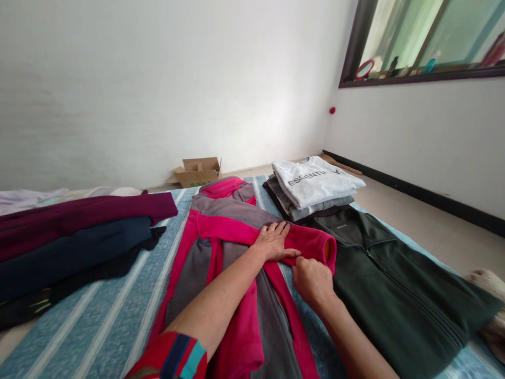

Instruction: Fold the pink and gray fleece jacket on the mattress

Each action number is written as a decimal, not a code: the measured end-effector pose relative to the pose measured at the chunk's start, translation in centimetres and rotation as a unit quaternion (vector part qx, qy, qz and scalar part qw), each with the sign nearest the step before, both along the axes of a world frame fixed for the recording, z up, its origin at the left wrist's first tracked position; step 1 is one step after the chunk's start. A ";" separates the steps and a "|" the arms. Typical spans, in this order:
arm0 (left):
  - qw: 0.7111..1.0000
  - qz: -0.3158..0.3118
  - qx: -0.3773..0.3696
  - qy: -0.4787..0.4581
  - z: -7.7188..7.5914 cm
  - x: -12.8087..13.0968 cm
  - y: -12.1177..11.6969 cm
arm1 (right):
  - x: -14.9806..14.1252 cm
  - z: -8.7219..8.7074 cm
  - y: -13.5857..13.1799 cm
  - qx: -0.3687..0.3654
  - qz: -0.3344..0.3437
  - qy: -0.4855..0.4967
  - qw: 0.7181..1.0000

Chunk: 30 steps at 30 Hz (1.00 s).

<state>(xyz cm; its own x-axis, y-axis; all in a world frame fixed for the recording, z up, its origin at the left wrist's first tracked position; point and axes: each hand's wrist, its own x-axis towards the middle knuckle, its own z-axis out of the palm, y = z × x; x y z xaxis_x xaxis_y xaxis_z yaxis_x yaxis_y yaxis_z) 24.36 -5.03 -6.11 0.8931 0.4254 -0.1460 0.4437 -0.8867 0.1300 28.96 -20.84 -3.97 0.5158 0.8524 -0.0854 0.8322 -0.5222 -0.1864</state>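
A pink and grey fleece jacket [226,229] lies spread on the bed, its collar towards the wall. One of its sleeves stretches right across the body, with the pink cuff [330,252] overlapping a dark green zip jacket [379,268]. My left hand [274,241] rests flat on that sleeve, fingers spread. Just to the right, my right hand [313,276] is closed at the sleeve's lower edge near the cuff; its fingertips are partly hidden. The other pink sleeve lies down the jacket's front, partly behind my left forearm.
Folded clothes with a grey printed shirt [315,181] on top are stacked at the back right. Maroon trousers [90,213] and dark garments lie on the left of the striped bedsheet [114,310]. A cardboard box [199,171] stands by the wall beyond the bed.
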 end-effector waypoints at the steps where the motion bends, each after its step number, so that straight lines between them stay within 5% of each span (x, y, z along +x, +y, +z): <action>1: 1.000 -0.001 0.000 0.003 0.0 0.0 0.0 | 0.3 0.4 -0.3 -0.005 -0.004 -0.003 1.000; 7: 1.000 0.004 0.007 -0.003 -0.1 0.1 -0.2 | 2.2 2.4 -2.1 0.076 -0.148 -0.038 0.985; 12: 1.000 0.003 0.006 -0.017 -0.2 0.1 -0.2 | 3.7 2.4 -2.2 0.132 -0.227 -0.036 0.964; 17: 1.000 0.007 -0.006 -0.013 -0.2 0.1 -0.1 | 4.5 1.9 -1.9 0.084 -0.230 0.021 0.969; 30: 1.000 0.007 -0.011 -0.015 -0.1 -0.2 -0.6 | 4.0 0.3 -1.8 0.102 -0.190 0.066 0.974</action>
<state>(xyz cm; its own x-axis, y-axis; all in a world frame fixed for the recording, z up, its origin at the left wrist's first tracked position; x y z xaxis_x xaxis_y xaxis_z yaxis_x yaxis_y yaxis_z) 24.12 -5.62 -6.23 0.8917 0.4342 -0.1277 0.4507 -0.8777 0.1625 32.92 -22.63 -3.72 0.7936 0.6080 -0.0204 0.5480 -0.7290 -0.4103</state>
